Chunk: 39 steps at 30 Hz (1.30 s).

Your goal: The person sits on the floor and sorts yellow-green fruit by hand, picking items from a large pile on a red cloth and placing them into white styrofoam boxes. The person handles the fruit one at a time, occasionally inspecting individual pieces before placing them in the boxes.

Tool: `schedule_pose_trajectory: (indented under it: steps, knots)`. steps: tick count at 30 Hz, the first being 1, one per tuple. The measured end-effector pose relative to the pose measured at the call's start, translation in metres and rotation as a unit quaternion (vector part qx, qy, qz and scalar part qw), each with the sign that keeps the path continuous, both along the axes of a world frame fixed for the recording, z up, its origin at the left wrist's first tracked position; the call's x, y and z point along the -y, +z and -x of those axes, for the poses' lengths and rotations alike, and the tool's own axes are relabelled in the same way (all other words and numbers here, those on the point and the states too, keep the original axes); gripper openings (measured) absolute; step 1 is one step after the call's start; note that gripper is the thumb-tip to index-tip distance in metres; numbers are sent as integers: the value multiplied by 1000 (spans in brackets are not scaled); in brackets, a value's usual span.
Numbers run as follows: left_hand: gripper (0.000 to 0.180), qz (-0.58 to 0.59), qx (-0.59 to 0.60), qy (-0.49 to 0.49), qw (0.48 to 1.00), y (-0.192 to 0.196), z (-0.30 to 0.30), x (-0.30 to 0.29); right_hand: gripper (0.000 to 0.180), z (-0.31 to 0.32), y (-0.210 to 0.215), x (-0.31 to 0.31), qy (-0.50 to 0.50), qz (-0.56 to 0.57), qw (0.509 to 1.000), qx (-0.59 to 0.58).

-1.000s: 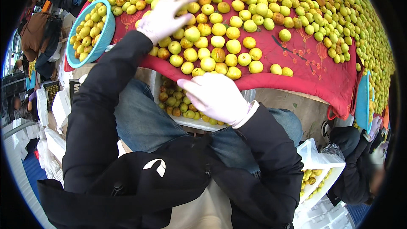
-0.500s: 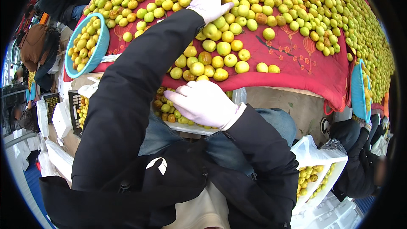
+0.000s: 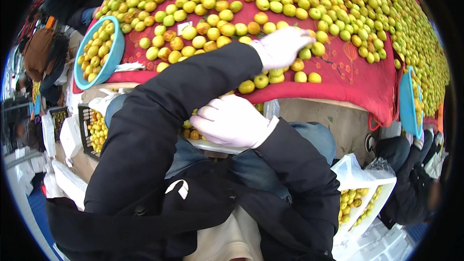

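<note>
Yellow-green jujubes [image 3: 188, 32], some blushed brown, lie loose on a red flower-patterned cloth [image 3: 333, 89]. My left hand [image 3: 282, 49], in a pale glove, reaches across them, its fingers stretched out to the right and touching several jujubes. Nothing shows gripped in it. Nearer to me, my right hand [image 3: 232, 122], also gloved, hangs just below the cloth's front edge with its fingers curled together; whatever they may hold is hidden. Beneath that hand, a white-edged container [image 3: 217, 148] of jujubes sits between my knees, mostly covered by the hand and my left sleeve.
A blue basket [image 3: 119, 50] of jujubes leans at the table's left, and another blue basket [image 3: 405, 104] hangs at the right. A black crate [image 3: 87, 130] stands lower left, a white plastic-lined box [image 3: 360, 183] lower right. Other people sit on both sides.
My left hand has swept right and toward me, shifting jujubes and baring red cloth behind it. My right hand has stayed nearly in place, its fingers more curled.
</note>
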<state>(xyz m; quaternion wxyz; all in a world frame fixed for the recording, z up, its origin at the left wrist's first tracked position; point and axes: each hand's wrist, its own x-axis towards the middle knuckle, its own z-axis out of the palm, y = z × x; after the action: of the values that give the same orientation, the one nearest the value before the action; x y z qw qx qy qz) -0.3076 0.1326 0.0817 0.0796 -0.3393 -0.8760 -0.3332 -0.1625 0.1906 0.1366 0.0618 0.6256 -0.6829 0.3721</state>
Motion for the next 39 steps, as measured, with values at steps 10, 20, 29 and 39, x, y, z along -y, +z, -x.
schedule_pose_trajectory:
  steps: [10, 20, 29, 39]
  knots:
    - [42, -20, -45, -23, 999, 2, -49, 32, 35, 0, 6, 1, -10, 27, 1000, -7]
    - [36, 1, -175, 157, 972, 14, -8, 127, 34, 2, -2, 7, -39, 18, 999, 13]
    - [29, 41, -112, 149, 982, -25, -23, 132, 30, 18, -12, 10, -71, -32, 997, 7]
    - [35, 28, -92, 429, 898, 36, 44, 202, 22, 68, -25, -25, -324, -135, 936, 33]
